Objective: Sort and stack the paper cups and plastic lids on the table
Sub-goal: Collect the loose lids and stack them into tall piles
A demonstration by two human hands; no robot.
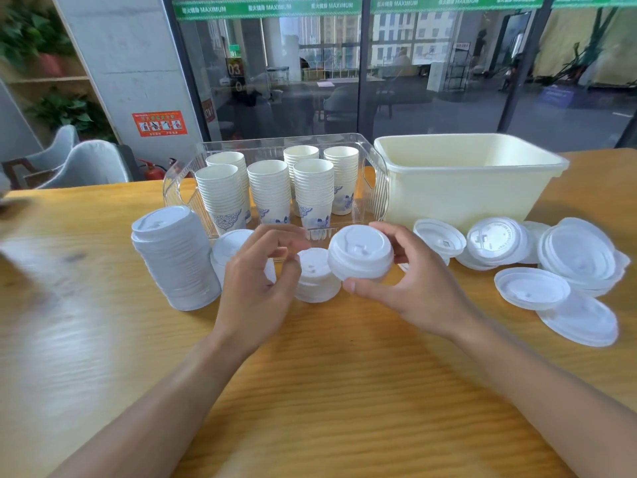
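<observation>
My right hand (pixel 410 284) grips a small stack of white plastic lids (pixel 360 251) just above the table. My left hand (pixel 256 281) hovers beside it with fingers curled apart, holding nothing. Between the hands, a short lid stack (pixel 315 277) stands on the wood. A tall leaning lid stack (pixel 175 257) stands at the left, with another lid stack (pixel 229 248) partly hidden behind my left hand. Loose lids (pixel 532 288) lie scattered at the right. Several stacks of paper cups (pixel 269 191) stand inside a clear plastic bin (pixel 377 188).
A cream plastic tub (pixel 465 188) sits behind the loose lids at the right. The wooden table (pixel 327 391) stretches toward me. Grey chairs (pixel 79 163) and a glass wall stand beyond the far edge.
</observation>
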